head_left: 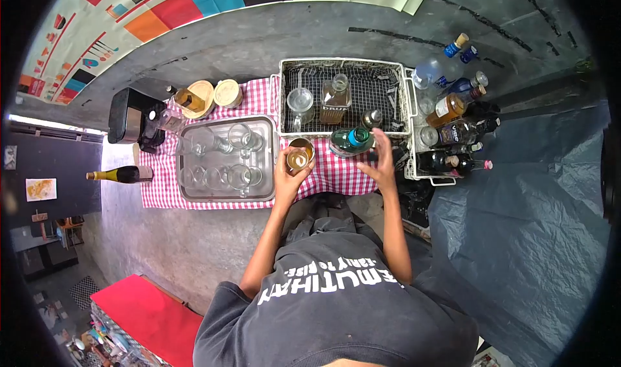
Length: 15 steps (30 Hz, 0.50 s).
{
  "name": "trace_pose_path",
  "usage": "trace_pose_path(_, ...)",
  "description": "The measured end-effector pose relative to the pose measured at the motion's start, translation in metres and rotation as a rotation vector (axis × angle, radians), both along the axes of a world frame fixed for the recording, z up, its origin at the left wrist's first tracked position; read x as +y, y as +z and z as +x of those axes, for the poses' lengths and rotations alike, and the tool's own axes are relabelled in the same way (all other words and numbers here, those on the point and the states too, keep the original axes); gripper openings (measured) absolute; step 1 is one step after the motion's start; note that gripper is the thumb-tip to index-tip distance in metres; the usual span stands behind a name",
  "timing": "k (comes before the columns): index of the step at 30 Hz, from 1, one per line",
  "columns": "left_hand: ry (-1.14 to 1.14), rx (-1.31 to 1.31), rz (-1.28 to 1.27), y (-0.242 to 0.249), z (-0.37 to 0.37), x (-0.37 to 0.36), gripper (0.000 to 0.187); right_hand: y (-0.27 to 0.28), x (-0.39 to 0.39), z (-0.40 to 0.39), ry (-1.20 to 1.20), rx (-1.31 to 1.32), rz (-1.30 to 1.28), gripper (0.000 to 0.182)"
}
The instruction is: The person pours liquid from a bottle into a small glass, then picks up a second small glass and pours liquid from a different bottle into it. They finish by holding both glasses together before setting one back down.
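My left hand [291, 174] is closed around a small gold-brown cup [299, 158], held near the front of the checked cloth. Two round shapes overlap there, and I cannot make out whether they are one piece. To the right, my right hand [383, 165] has its fingers spread and holds nothing. Close beside its fingertips is a green bottle [346, 144] with a blue cap, tilted toward me. Just beyond, a metal shaker-like piece [372, 118] rests by the front of the wire basket.
A white wire basket [279, 101] holds a glass mug [300, 101] and a square decanter [335, 101]. Several glass mugs stand on a metal tray [225, 197] at left. Several bottles crowd a rack [409, 108] at right. A dark wine bottle [123, 174] is far left.
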<state>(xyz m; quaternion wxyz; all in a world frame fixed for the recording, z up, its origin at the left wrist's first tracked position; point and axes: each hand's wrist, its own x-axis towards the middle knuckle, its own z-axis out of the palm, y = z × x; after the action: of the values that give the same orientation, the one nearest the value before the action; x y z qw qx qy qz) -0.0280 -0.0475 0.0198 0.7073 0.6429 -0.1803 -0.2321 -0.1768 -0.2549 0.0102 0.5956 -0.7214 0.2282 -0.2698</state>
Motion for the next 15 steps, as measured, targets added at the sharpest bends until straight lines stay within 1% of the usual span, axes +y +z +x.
trace_pose_path(2,-0.02,0.022,0.019,-0.001,0.0,0.004,0.047,0.005,0.014,-0.01,-0.152,-0.061,0.008,0.105)
trace_pose_path(4,-0.048,0.027,0.008,-0.003,0.001,0.006,0.048,0.009,0.034,-0.019,-0.233,-0.052,-0.005,0.101)
trace_pose_path(6,-0.103,0.026,0.009,-0.005,0.002,0.008,0.049,-0.001,0.055,-0.028,-0.263,-0.019,-0.041,0.094)
trace_pose_path(7,-0.116,0.039,0.004,-0.004,0.004,0.008,0.05,-0.006,0.068,-0.029,-0.301,0.011,-0.043,0.087)
trace_pose_path(8,-0.128,0.052,0.002,-0.003,0.006,0.01,0.05,-0.009,0.081,-0.027,-0.316,-0.019,-0.054,0.078)
trace_pose_path(10,-0.167,0.07,-0.029,-0.002,0.01,0.012,0.051,-0.012,0.104,-0.028,-0.232,0.088,-0.039,0.07)
trace_pose_path(12,-0.257,0.037,0.009,-0.001,0.013,0.018,0.051,-0.012,0.125,-0.019,-0.163,0.136,-0.036,0.066)
trace_pose_path(15,-0.354,0.067,-0.047,0.001,0.015,0.023,0.051,-0.006,0.144,0.004,-0.117,0.208,-0.021,0.075)
